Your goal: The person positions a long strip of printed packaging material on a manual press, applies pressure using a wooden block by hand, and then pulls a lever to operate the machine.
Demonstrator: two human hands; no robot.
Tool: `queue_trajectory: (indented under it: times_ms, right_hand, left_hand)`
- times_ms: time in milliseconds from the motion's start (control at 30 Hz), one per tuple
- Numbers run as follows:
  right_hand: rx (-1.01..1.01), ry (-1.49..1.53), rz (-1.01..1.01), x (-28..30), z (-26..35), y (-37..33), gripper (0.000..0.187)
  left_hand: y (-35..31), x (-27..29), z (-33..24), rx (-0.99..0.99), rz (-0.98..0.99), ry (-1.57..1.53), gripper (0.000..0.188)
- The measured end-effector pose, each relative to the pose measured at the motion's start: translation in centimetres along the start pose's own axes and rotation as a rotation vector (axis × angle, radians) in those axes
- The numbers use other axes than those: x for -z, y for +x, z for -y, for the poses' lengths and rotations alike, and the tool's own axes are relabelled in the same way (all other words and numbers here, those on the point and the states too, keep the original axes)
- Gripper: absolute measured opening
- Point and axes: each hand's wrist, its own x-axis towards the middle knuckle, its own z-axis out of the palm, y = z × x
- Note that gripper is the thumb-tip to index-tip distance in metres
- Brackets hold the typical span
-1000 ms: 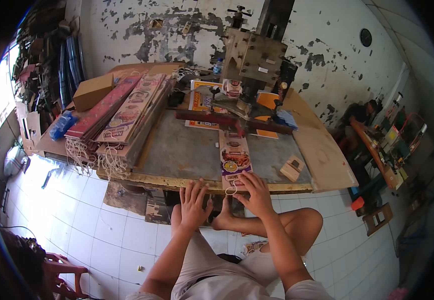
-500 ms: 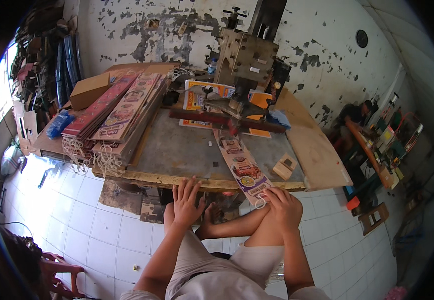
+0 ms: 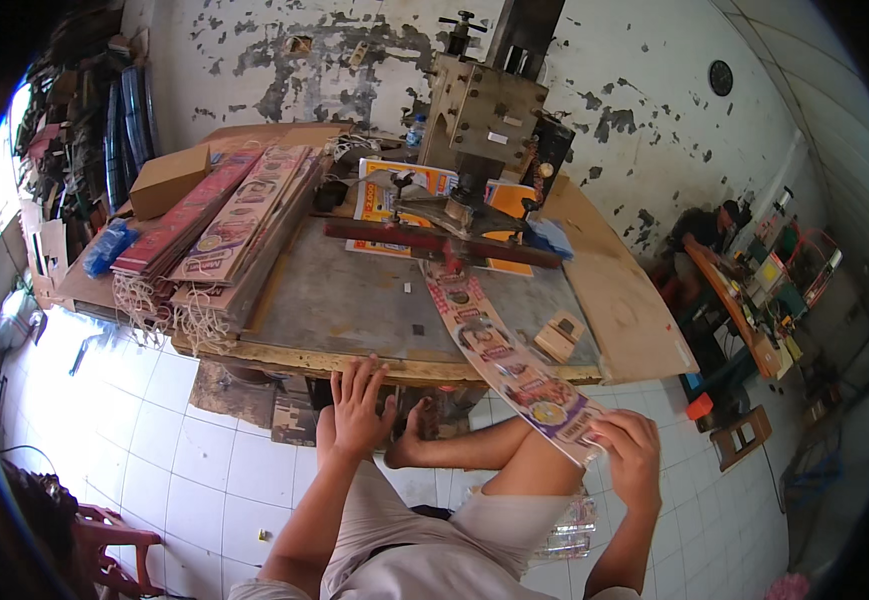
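A long printed cardboard strip [image 3: 502, 358], pink with pictures and a purple end, runs from beneath the red bar [image 3: 384, 236] of a metal press machine [image 3: 484, 110] out over the table's front edge. Its near end is pinched between the thumb and fingers of my right hand [image 3: 631, 452], to the right of my knee. At the front edge of the worktable [image 3: 339, 300], my left hand [image 3: 359, 410] lies with its fingers spread and nothing in it. Beside the strip sits a small wooden block [image 3: 560, 336].
Stacks of similar strips with string loops, pink [image 3: 239, 220] and red [image 3: 186, 222], lie on the left near a cardboard box [image 3: 170, 182] and a blue plastic bundle [image 3: 109, 248]. Orange printed sheets [image 3: 374, 203] lie under the press. A person [image 3: 702, 232] works at a bench at far right.
My right hand has moved right and slightly down, drawing the strip farther out from under the bar. The left hand stays at the table edge. The view has shifted slightly.
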Motion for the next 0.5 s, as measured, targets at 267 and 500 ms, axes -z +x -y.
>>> queue_trajectory:
  times_ms: [267,500]
  right_hand:
    - [0.008,0.072,-0.148,5.1,-1.6,-4.8,0.015]
    - [0.006,0.420,-0.443,-4.3,-2.0,-6.1,0.009]
  left_hand:
    - [0.1,-0.7,-1.2,0.048,-0.076,-0.011,0.070]
    - [-0.8,-0.2,-5.9,0.074,-0.134,-0.176,0.072]
